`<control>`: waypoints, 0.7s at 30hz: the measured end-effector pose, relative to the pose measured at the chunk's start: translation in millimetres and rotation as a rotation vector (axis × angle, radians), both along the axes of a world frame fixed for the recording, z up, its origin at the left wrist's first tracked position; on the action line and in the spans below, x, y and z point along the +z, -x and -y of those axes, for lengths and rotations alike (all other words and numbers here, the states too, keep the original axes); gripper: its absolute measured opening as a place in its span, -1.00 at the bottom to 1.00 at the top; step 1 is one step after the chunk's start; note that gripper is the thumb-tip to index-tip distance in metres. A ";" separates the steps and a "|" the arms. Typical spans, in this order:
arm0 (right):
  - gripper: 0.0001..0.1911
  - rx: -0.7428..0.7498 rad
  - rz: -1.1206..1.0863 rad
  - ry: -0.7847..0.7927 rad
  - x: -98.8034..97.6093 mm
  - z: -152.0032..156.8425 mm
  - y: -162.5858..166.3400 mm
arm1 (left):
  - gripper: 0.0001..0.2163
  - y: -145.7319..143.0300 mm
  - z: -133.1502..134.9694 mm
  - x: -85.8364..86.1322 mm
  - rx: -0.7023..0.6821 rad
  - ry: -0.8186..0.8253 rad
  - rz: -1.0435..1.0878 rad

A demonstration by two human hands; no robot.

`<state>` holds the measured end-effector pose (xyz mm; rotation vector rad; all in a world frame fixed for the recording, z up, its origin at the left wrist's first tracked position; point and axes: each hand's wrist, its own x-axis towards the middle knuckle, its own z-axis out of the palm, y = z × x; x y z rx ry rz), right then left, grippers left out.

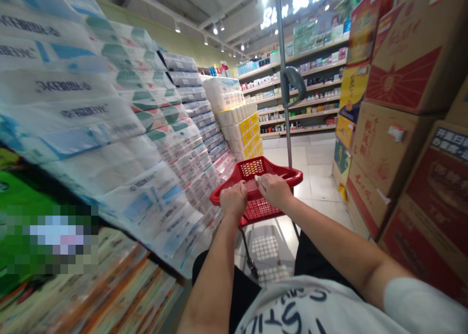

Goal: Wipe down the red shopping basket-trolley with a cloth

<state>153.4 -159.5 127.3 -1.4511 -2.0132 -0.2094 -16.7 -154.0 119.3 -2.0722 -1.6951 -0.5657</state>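
Both my hands rest on the near side of a red plastic shopping cart (260,211) with a mesh basket. My left hand (234,199) is wrapped around the handle at its left part. On the right part of the same handle, my right hand (273,190) is closed, with a small pale thing by its thumb, too small to name. A grey metal pole (283,56) with a curved hook rises from the cart's right side. The part of the basket's inside that shows holds nothing I can make out.
Stacked packs of tissue paper (139,90) line the left side. Cardboard cartons (387,148) are piled up along the right. Beyond the cart, a pale tiled floor (314,153) runs to shelves (310,83) full of small goods.
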 end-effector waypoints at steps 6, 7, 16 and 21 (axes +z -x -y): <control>-0.65 -0.038 -0.021 0.132 9.1 -8.6 0.4 | -0.62 4.9 0.7 -0.5 0.019 -0.005 0.018; -0.65 -0.044 -0.029 0.146 10.1 -10.5 0.5 | -0.62 5.3 0.7 -0.6 0.022 -0.005 0.017; -0.63 0.109 0.022 -0.199 -25.9 8.6 -6.4 | -0.63 6.7 0.8 -1.3 0.022 -0.010 -0.015; -0.64 -0.035 -0.011 0.145 6.8 -10.1 -10.5 | -0.62 4.3 1.7 0.3 0.023 0.000 -0.019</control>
